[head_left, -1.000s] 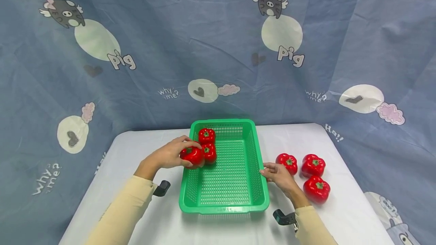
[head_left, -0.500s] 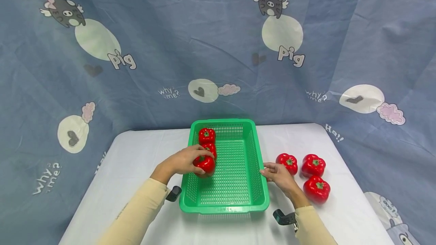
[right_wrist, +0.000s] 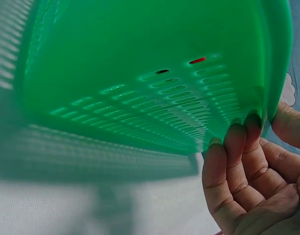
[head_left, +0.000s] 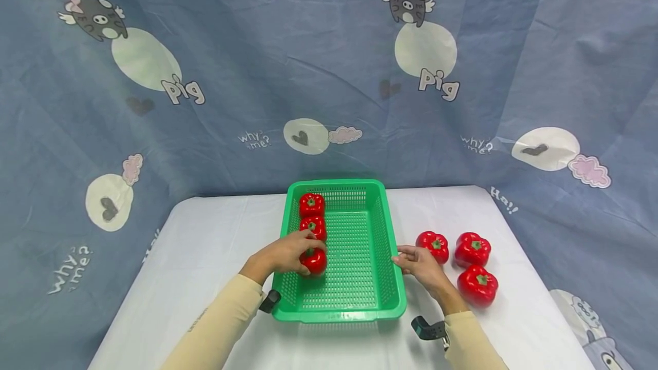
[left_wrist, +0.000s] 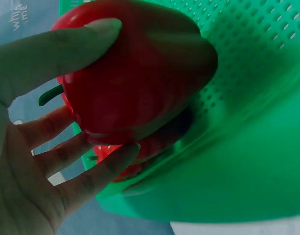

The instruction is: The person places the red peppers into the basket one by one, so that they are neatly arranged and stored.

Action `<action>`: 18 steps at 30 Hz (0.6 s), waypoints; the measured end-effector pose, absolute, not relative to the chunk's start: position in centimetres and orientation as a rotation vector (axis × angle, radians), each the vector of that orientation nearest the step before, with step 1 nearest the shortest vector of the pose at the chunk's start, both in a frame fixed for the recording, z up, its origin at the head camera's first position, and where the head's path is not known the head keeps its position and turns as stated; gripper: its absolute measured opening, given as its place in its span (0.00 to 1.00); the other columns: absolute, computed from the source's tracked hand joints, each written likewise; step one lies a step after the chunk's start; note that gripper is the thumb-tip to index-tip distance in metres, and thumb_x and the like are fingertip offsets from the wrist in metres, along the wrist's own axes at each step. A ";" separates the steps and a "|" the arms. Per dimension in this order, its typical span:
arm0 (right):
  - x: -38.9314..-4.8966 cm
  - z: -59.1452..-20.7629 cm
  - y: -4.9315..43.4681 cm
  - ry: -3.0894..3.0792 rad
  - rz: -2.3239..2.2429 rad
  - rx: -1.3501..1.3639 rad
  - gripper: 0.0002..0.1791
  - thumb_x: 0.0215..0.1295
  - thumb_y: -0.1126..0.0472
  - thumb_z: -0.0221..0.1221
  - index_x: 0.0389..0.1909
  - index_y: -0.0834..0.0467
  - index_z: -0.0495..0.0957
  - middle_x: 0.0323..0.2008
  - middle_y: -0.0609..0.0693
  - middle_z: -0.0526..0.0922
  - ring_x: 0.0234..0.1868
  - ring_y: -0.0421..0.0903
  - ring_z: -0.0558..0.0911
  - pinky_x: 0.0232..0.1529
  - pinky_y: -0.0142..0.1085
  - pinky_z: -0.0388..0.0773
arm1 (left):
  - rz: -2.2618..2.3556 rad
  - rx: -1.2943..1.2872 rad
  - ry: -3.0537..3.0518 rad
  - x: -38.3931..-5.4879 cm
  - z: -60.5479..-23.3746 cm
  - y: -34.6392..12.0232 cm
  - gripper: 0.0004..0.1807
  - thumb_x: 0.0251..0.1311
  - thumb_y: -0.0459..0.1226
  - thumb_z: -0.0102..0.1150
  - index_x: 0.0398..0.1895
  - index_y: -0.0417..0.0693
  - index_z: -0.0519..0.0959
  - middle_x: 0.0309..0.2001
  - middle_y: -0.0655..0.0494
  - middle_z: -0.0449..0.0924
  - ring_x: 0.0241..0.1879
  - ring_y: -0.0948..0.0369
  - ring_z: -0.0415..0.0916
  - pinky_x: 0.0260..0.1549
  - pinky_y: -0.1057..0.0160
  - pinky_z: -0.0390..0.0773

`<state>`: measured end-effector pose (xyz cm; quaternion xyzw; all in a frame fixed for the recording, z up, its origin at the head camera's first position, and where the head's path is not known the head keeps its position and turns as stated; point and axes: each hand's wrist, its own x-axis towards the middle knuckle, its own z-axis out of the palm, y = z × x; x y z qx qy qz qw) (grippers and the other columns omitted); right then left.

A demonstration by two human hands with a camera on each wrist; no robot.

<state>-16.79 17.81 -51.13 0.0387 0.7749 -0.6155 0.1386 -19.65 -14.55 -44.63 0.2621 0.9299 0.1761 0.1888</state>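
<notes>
A red bell pepper [left_wrist: 140,73] with a green stem is gripped by my left hand [head_left: 290,252], thumb on one side and fingers on the other. That pepper is inside the green basket [head_left: 339,316], low along its left side. Two more peppers stand behind it in a row, a middle pepper [head_left: 313,226] and a far pepper [head_left: 311,205]. My right hand [head_left: 422,265] holds the basket's right rim; in the right wrist view its thumb is at the rim and its fingertips touch the outer wall [right_wrist: 140,58].
On the white table [head_left: 221,233], right of the basket, sit three red peppers: one by my right hand [head_left: 433,246], another behind [head_left: 472,249] and a nearer one [head_left: 478,286]. A blue printed cloth [head_left: 329,73] hangs behind the table.
My left hand has carried its pepper from the basket's left rim rightward, nearer and down into the basket, in line with the other two. My right hand has stayed on the rim.
</notes>
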 end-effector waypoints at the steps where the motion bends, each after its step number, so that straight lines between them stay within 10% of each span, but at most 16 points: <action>1: -16.8 -51.1 17.8 2.238 -1.783 0.110 0.24 0.66 0.63 0.59 0.60 0.69 0.72 0.36 0.55 0.84 0.37 0.48 0.84 0.45 0.40 0.82 | 0.490 0.744 2.616 -19.6 -44.8 -14.5 0.29 0.43 0.33 0.75 0.51 0.61 0.79 0.57 0.52 0.69 0.58 0.51 0.64 0.46 0.51 0.81; 18: -16.7 -51.3 17.9 2.213 -1.810 0.079 0.24 0.66 0.62 0.59 0.60 0.69 0.71 0.37 0.56 0.84 0.38 0.49 0.84 0.45 0.41 0.82 | 0.419 0.765 2.645 -19.5 -46.0 -14.2 0.28 0.39 0.29 0.77 0.46 0.59 0.81 0.49 0.55 0.70 0.52 0.54 0.67 0.43 0.54 0.82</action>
